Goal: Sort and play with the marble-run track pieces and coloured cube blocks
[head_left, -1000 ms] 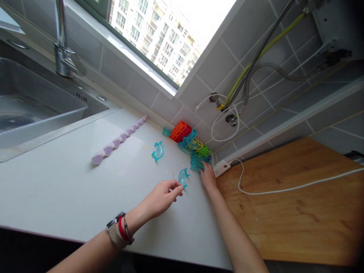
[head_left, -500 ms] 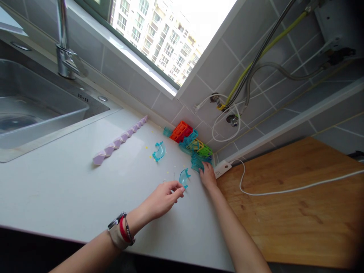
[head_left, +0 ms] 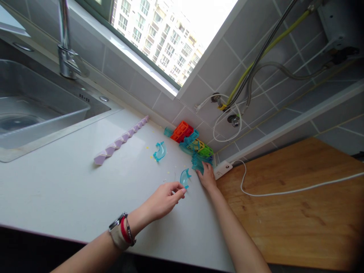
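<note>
On the white counter (head_left: pixel 68 189), my left hand (head_left: pixel 167 199) is bent in a pinch, thumb and index tips together at the lower tab of a curved, see-through blue track piece (head_left: pixel 184 178). The rest of that piece shows beyond the fingertips. My right hand (head_left: pixel 207 177) is closed around another clear blue track piece (head_left: pixel 198 163) at the near end of the row of parts; some of its fingers are hidden. Up against that piece are a green lattice block (head_left: pixel 205 152) and a red lattice block (head_left: pixel 182 131). A second curved blue piece (head_left: pixel 160 151) lies apart to the left.
A lilac twisted strip (head_left: pixel 122 141) lies across the counter, near the sink (head_left: pixel 42 125) and tap (head_left: pixel 66 60). A white power strip (head_left: pixel 223 170) with a cord is at the right, beside a wooden board (head_left: pixel 295 212). Hoses (head_left: pixel 250 72) hang on the tiled wall.
The whole view has shifted slightly. Both hands and the track pieces keep almost the same positions relative to each other.
</note>
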`<state>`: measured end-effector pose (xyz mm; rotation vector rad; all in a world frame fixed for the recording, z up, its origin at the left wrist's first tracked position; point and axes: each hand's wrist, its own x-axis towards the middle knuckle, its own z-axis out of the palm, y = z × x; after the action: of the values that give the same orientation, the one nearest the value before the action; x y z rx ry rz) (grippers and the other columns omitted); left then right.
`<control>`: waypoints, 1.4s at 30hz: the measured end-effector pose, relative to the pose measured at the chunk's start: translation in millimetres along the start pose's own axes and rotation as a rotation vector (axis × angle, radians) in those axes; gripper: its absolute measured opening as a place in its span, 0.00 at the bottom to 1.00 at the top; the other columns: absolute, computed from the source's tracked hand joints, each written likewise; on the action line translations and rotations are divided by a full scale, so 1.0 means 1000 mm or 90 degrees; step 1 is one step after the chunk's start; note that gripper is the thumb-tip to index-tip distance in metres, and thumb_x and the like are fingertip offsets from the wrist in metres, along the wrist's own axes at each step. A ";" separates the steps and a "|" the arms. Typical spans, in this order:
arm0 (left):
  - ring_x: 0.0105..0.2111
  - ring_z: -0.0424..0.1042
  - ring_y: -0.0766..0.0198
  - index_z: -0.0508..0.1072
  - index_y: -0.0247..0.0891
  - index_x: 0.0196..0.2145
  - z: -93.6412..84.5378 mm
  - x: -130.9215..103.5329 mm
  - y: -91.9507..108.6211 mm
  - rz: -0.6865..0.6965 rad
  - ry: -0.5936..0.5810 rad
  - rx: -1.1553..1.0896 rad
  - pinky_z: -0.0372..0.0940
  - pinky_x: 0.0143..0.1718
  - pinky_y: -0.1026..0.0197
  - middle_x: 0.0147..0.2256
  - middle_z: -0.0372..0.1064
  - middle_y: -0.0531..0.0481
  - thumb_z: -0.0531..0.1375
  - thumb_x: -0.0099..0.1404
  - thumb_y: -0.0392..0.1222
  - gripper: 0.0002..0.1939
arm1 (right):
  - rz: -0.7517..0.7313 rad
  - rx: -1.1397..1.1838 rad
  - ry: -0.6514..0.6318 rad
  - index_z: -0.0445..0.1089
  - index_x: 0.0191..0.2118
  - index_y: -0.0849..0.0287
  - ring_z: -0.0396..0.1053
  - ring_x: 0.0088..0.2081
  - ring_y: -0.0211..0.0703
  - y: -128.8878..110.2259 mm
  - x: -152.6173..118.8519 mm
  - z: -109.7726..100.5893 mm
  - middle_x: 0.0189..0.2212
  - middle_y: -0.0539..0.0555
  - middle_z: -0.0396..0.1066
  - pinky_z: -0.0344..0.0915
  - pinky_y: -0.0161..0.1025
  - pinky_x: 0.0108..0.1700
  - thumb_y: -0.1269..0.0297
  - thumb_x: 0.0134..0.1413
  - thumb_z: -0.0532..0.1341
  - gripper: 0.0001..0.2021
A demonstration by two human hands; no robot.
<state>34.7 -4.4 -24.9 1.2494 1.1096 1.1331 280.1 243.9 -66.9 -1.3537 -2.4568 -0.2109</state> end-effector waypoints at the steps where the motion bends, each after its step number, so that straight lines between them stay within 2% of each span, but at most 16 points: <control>1: 0.36 0.75 0.57 0.76 0.37 0.42 0.000 0.000 0.000 0.000 0.000 0.001 0.68 0.40 0.57 0.40 0.78 0.46 0.54 0.70 0.55 0.20 | -0.002 0.002 0.002 0.61 0.66 0.63 0.62 0.60 0.61 0.000 -0.001 0.000 0.57 0.66 0.64 0.63 0.54 0.62 0.53 0.63 0.59 0.30; 6: 0.36 0.75 0.57 0.76 0.37 0.42 0.000 -0.001 0.000 0.000 -0.002 0.004 0.68 0.40 0.57 0.40 0.78 0.45 0.54 0.70 0.55 0.20 | -0.011 0.007 0.010 0.62 0.66 0.62 0.63 0.60 0.61 0.000 -0.001 -0.001 0.57 0.66 0.65 0.64 0.55 0.61 0.51 0.64 0.59 0.30; 13: 0.36 0.75 0.57 0.76 0.36 0.43 0.000 -0.001 -0.001 0.002 -0.002 0.010 0.68 0.41 0.57 0.41 0.78 0.45 0.53 0.71 0.55 0.21 | -0.029 0.013 0.001 0.61 0.66 0.63 0.62 0.61 0.64 0.000 0.009 0.004 0.60 0.68 0.65 0.60 0.59 0.63 0.50 0.61 0.61 0.33; 25: 0.38 0.76 0.57 0.76 0.38 0.43 0.001 -0.003 0.003 -0.019 -0.006 0.027 0.67 0.40 0.58 0.42 0.78 0.45 0.54 0.70 0.55 0.19 | -0.052 0.065 -0.037 0.67 0.61 0.57 0.67 0.57 0.60 0.013 0.015 -0.004 0.53 0.63 0.68 0.65 0.56 0.59 0.51 0.59 0.63 0.27; 32: 0.38 0.76 0.57 0.76 0.37 0.44 0.000 -0.004 0.003 -0.024 -0.009 0.029 0.68 0.41 0.57 0.42 0.78 0.44 0.53 0.70 0.55 0.20 | -0.078 0.098 -0.053 0.71 0.57 0.57 0.69 0.54 0.57 0.021 0.022 -0.007 0.50 0.62 0.69 0.67 0.54 0.58 0.53 0.62 0.61 0.22; 42: 0.38 0.75 0.57 0.76 0.37 0.44 0.001 -0.004 0.006 -0.023 -0.010 0.033 0.68 0.42 0.57 0.42 0.78 0.44 0.53 0.69 0.56 0.21 | -0.111 0.129 -0.063 0.71 0.56 0.57 0.68 0.55 0.56 0.023 0.017 -0.011 0.52 0.62 0.70 0.66 0.54 0.59 0.55 0.62 0.61 0.20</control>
<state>35.0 -8.7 -19.4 1.2708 1.1510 1.0713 293.3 266.2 -51.7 -1.0902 -2.5973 0.0661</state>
